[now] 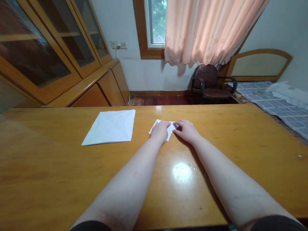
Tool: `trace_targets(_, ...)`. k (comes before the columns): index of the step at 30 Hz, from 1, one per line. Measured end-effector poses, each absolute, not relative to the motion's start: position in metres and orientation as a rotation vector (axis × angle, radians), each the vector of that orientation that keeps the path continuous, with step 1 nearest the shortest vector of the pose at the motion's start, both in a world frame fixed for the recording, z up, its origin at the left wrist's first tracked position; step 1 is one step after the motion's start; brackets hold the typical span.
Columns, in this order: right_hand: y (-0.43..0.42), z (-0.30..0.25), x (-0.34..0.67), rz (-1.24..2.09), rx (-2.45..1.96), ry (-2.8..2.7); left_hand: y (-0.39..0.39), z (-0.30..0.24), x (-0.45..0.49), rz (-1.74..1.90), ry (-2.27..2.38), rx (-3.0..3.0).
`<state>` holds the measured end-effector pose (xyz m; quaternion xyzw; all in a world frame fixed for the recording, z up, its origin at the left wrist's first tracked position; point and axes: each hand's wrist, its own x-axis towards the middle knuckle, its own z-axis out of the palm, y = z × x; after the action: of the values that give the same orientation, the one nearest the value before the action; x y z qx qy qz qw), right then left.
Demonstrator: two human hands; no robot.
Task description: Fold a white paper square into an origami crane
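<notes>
A small folded white paper point(171, 128) lies near the middle of the wooden table point(243, 149). My left hand point(160, 130) rests flat on its left part, fingers stretched forward and pressing down. My right hand point(185, 129) sits at the paper's right edge, fingers bent and pressed against the fold. Most of the small paper is hidden under my hands. A larger square sheet of white paper point(110, 126) lies flat to the left, apart from both hands.
A wooden cabinet with glass doors point(52, 51) stands at the left. Beyond the table are a dark armchair point(210, 82), a window with a peach curtain point(210, 28), and a bed with a checked cover point(283, 103) at the right.
</notes>
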<state>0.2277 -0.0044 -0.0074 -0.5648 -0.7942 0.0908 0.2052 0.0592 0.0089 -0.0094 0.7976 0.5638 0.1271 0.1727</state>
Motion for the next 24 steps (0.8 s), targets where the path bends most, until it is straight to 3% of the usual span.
trace_targets(11,0.004,-0.018,0.232,0.227,-1.720,-2.075,0.001,-0.009,0.062,0.244,1.582,2.423)
trace_targets(24,0.005,-0.018,0.238,0.149,-1.981,-1.774,0.006,-0.010,0.062,0.361,1.554,2.338)
